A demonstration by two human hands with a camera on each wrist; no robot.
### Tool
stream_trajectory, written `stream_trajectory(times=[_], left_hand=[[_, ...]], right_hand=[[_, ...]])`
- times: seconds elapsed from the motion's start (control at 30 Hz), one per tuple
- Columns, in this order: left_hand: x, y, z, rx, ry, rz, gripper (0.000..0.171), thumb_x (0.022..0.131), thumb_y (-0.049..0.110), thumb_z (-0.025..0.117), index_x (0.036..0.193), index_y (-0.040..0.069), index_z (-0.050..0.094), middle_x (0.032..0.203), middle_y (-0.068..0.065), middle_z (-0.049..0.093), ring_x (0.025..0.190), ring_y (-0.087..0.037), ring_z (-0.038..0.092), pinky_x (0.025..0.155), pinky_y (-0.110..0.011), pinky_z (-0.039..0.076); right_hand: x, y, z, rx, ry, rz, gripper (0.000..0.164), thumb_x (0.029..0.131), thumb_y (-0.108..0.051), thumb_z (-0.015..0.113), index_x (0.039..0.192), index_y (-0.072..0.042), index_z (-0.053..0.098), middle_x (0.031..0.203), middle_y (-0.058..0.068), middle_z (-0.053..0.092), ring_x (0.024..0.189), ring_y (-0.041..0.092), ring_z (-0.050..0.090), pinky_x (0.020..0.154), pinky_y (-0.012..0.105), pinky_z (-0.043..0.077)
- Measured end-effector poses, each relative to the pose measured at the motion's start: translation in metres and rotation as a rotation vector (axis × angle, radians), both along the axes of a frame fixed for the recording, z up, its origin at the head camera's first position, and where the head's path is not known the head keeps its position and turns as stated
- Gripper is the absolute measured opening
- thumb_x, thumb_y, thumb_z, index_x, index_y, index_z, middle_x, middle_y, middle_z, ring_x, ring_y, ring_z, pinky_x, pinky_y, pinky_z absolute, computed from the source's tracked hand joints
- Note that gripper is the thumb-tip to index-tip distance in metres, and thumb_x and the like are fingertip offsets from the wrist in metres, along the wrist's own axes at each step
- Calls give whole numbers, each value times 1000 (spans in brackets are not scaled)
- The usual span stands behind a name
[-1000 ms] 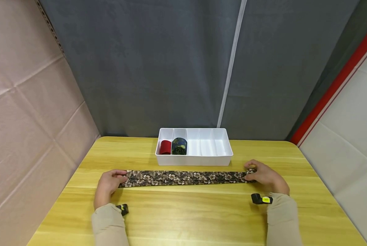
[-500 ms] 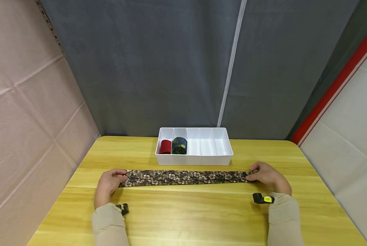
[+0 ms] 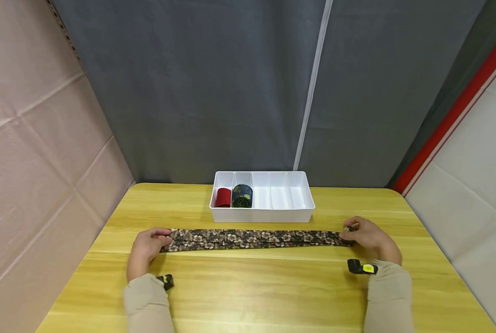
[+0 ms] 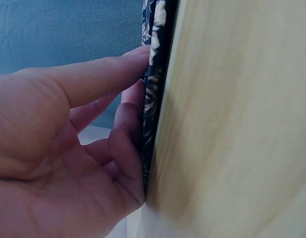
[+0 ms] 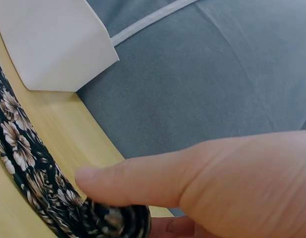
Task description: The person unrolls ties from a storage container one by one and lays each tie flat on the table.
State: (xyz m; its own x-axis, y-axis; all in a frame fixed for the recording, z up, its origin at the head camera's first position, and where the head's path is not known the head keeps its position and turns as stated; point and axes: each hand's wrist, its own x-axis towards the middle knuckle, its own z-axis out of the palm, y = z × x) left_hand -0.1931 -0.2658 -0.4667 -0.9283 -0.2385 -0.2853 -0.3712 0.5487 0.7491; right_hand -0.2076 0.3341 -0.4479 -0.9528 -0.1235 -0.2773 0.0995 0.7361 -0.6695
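Observation:
A dark necktie (image 3: 252, 238) with a pale floral print lies stretched flat from left to right across the wooden table. At its left end, my left hand (image 3: 145, 247) touches the cloth; the left wrist view has the thumb and fingertips (image 4: 139, 52) pressing it against the tabletop. My right hand (image 3: 372, 239) pinches the other end, where the right wrist view shows a small dark roll (image 5: 116, 218) under the thumb. The fingers behind that roll are mostly hidden.
Beyond the necktie stands a white divided box (image 3: 262, 215). Its left compartments hold a rolled red tie (image 3: 223, 197) and a rolled dark blue-green patterned tie (image 3: 242, 196). A grey curtain (image 3: 198, 92) hangs behind the table (image 3: 264, 286).
My right hand has shifted slightly to the right along with its end of the necktie. The left hand stays in place.

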Motion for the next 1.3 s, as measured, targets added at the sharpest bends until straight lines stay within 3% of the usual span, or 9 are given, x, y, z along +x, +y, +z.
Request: stream_trajectory(times=[0.23, 0.47, 0.77, 1.07, 1.3], left_hand=[[-1, -1, 0, -11, 2, -4, 32, 99, 19, 67, 128, 6, 68, 105, -10, 69, 95, -26, 61, 75, -33, 44], [-1, -1, -2, -7, -4, 4, 32, 99, 18, 66, 129, 6, 68, 107, -11, 69, 97, -27, 60, 75, -34, 44], [-1, 0, -1, -1, 16, 3, 31, 99, 17, 67, 127, 4, 69, 106, -11, 69, 97, -27, 63, 80, -37, 47], [-1, -1, -2, 2, 12, -6, 31, 99, 17, 66, 127, 5, 68, 108, -13, 70, 99, -30, 64, 81, -38, 48], [-2, -1, -2, -9, 9, -3, 32, 99, 18, 67, 128, 5, 68, 108, -12, 69, 100, -29, 63, 76, -34, 45]], right_hand=[[0, 3, 1, 23, 14, 13, 37, 98, -12, 58, 130, 5, 61, 135, 32, 56, 113, 37, 57, 87, 39, 48], [0, 6, -2, 27, -17, -53, 41, 92, -20, 72, 120, 7, 59, 111, 21, 62, 93, 26, 54, 77, 32, 43], [3, 16, -4, 16, 3, -70, 45, 97, -14, 61, 132, 12, 48, 132, 37, 53, 105, 37, 61, 81, 36, 49], [7, 25, 0, 103, 10, -72, 47, 98, -18, 63, 135, 9, 56, 137, 38, 53, 121, 51, 54, 98, 58, 48], [8, 31, 0, 93, 16, -64, 38, 101, -9, 50, 134, 7, 59, 137, 37, 53, 120, 49, 55, 93, 50, 50]])
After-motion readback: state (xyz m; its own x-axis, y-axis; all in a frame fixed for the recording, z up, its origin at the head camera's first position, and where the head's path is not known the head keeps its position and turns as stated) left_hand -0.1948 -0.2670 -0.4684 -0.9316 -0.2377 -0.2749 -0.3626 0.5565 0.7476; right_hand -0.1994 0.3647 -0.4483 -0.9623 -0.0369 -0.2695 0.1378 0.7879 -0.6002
